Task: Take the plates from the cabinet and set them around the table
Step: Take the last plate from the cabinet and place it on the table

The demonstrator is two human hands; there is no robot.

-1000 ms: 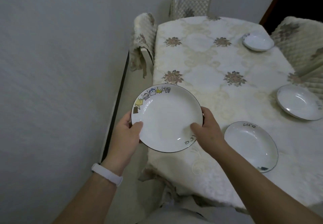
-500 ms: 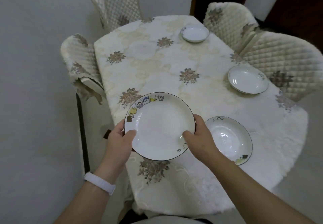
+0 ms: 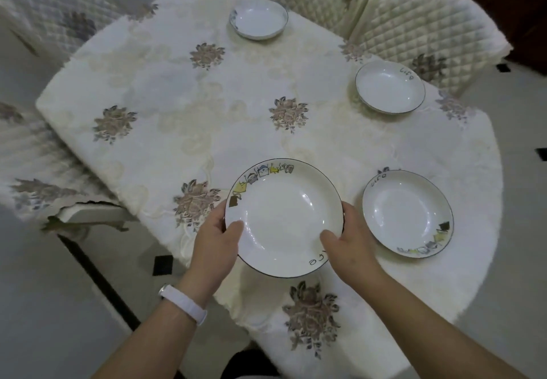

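White plate (image 3: 284,219), gripped at opposite rims by left hand (image 3: 217,241) and right hand (image 3: 350,238); second plate (image 3: 408,213) just beside right hand.

We keep the held plate (image 3: 284,216) over the table's (image 3: 177,97) near edge. A second plate (image 3: 408,213) lies just right of it. A third plate (image 3: 390,87) and a fourth plate (image 3: 259,19) lie farther back.

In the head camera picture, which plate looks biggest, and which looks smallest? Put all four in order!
Largest to smallest as they look:
held plate
near plate, right of it
middle plate
far plate
They may truly match in size; nearer ones just look bigger.
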